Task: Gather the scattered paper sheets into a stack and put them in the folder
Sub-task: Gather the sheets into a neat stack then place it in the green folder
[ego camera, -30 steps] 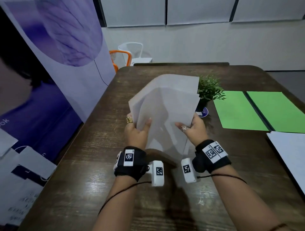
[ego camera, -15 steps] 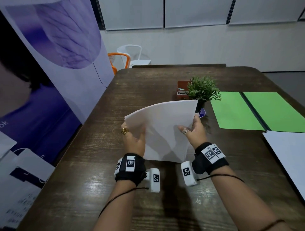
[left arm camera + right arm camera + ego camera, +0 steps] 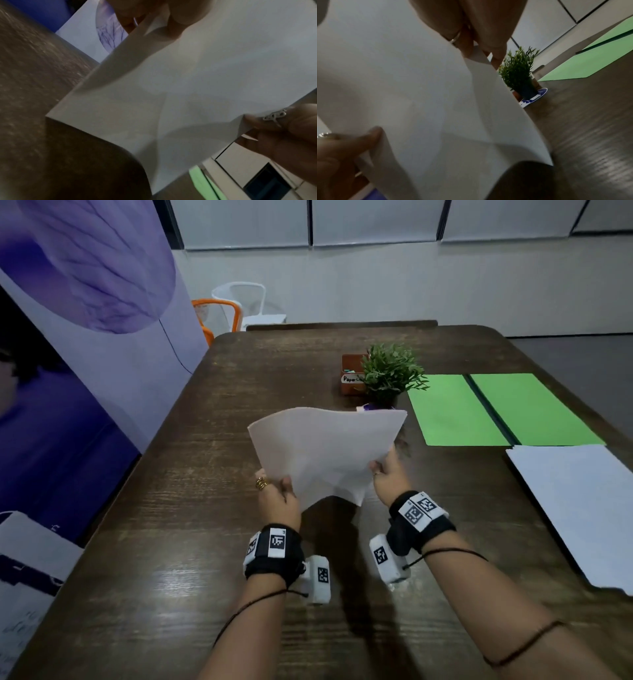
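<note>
Lying open, folder (image 3: 503, 409) holds nothing.

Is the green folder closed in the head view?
No, the green folder lies open flat on the table, both halves showing either side of its dark spine.

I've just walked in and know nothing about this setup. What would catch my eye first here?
First, the bundle of white paper sheets held up over the middle of the dark wooden table, the left hand and right hand gripping its lower corners. To the right, a bright green open folder lies flat, with a small green potted plant just left of it.
</note>
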Tool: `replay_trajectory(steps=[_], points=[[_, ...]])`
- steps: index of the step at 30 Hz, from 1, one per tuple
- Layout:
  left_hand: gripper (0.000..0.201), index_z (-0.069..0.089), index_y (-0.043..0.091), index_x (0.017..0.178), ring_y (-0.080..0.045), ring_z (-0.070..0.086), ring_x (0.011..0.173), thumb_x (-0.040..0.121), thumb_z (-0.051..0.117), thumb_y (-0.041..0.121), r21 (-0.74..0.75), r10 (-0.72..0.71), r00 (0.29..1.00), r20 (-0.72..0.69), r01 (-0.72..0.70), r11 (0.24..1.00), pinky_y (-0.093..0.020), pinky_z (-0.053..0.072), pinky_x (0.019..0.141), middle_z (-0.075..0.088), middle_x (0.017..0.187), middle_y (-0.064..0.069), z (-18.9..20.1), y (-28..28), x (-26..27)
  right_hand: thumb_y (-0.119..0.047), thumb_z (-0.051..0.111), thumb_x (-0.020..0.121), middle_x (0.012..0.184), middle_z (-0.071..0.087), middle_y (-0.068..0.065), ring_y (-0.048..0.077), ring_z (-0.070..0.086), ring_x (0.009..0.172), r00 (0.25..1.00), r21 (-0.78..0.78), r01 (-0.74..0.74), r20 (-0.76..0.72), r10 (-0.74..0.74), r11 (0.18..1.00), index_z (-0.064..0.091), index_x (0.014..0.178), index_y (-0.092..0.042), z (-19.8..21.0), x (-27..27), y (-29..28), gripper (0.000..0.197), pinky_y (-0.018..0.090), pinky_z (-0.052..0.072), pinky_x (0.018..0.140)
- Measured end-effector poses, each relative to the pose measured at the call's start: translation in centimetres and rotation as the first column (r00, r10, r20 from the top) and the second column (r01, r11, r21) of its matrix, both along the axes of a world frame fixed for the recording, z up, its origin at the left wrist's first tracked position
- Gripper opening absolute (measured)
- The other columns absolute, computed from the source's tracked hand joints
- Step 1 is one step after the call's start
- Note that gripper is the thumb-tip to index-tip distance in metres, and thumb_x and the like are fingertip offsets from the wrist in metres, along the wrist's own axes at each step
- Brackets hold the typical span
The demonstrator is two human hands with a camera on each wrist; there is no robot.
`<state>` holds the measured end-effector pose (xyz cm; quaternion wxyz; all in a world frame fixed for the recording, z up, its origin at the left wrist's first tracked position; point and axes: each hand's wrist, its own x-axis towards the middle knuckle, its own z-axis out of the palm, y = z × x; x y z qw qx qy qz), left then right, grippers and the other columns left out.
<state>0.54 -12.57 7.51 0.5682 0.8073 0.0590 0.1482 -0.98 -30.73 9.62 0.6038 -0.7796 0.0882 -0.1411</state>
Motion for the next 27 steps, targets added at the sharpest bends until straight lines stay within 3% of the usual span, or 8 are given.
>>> replay_trajectory(steps=[4,7,10,12,14,17,22,27], points=[[0.037,0.036,-0.008,0.126,-0.034,0.060,0.090,0.095,0.047,0.007,0.063,-0.043,0.994,0.100,0.037,0.997,-0.032,0.042,0.077,0.061,0.097,-0.025,2.1,-2.5,-0.6,0.014,0.036,0.089,0.106,0.052,0.003,0.011,0.051,0.094,0.982,-0.001,0.152,0.110,-0.151,0.988,0.036,0.123,-0.011,1.7,-1.3,-2.0,0.043,0.018,0.037,0.085],[0.033,0.041,-0.013,0.122,-0.028,0.059,0.093,0.094,0.047,0.004,0.063,-0.131,0.987,0.093,0.126,0.990,-0.021,0.036,0.076,0.060,0.101,-0.019,3.4,-5.9,-1.1,0.005,0.049,0.091,0.103,0.056,0.000,0.007,0.054,0.088,0.946,0.104,0.300,0.096,-0.310,0.948,0.042,0.113,-0.012,2.0,-3.4,-5.6,0.030,0.012,0.041,0.075],[0.033,0.040,-0.010,0.124,-0.031,0.060,0.099,0.095,0.046,0.004,0.021,-0.241,0.969,0.058,0.241,0.970,-0.016,0.034,0.076,0.061,0.108,-0.022,3.9,-10.6,-2.3,-0.010,0.051,0.094,0.087,0.054,0.009,0.021,0.049,0.083,0.913,-0.241,0.363,-0.104,-0.396,0.900,0.049,0.090,-0.011,1.0,-6.5,-11.1,0.004,0.026,0.032,0.067],[0.032,0.039,-0.008,0.125,-0.032,0.059,0.103,0.095,0.045,0.005,0.027,-0.305,0.952,0.012,0.304,0.952,-0.021,0.037,0.080,0.061,0.112,-0.023,3.7,-14.1,-3.3,-0.004,0.045,0.093,0.083,0.054,0.017,0.029,0.051,0.083,0.873,-0.390,0.346,-0.201,-0.445,0.853,0.046,0.084,-0.004,0.4,-8.8,-14.5,0.009,0.034,0.032,0.065],[0.032,0.040,-0.008,0.124,-0.033,0.059,0.106,0.096,0.044,0.008,0.046,-0.371,0.927,-0.062,0.374,0.926,-0.023,0.039,0.081,0.061,0.114,-0.023,3.3,-17.9,-4.0,0.005,0.041,0.089,0.093,0.059,0.023,0.035,0.053,0.090,0.831,-0.446,0.393,-0.201,-0.518,0.804,0.051,0.094,0.004,0.5,-10.9,-17.7,0.011,0.036,0.032,0.067],[0.036,0.040,-0.010,0.126,-0.035,0.054,0.114,0.095,0.047,0.008,0.065,-0.459,0.864,-0.204,0.480,0.875,-0.031,0.040,0.092,0.055,0.122,-0.025,2.2,-24.1,-4.7,0.014,0.037,0.084,0.103,0.060,0.026,0.037,0.050,0.100,0.779,-0.483,0.451,-0.198,-0.595,0.751,0.053,0.105,0.008,0.9,-13.4,-23.0,0.027,0.034,0.029,0.073],[0.032,0.047,-0.004,0.115,-0.036,0.058,0.107,0.088,0.059,0.008,0.065,-0.495,0.800,-0.337,0.545,0.836,-0.035,0.045,0.086,0.059,0.115,-0.023,0.0,-35.0,-6.9,0.011,0.037,0.087,0.121,0.056,0.025,0.037,0.044,0.118,0.709,-0.575,0.339,-0.363,-0.604,0.744,0.041,0.130,0.004,-0.6,-16.8,-34.0,0.044,0.032,0.030,0.092],[0.031,0.050,-0.002,0.109,-0.036,0.059,0.104,0.083,0.064,0.009,0.043,-0.480,0.762,-0.434,0.550,0.834,-0.039,0.048,0.087,0.060,0.112,-0.021,-2.7,-45.3,-9.4,0.008,0.038,0.089,0.125,0.055,0.022,0.034,0.044,0.123,0.666,-0.614,0.256,-0.448,-0.596,0.747,0.039,0.135,0.000,-2.3,-19.1,-44.0,0.047,0.032,0.034,0.097]])
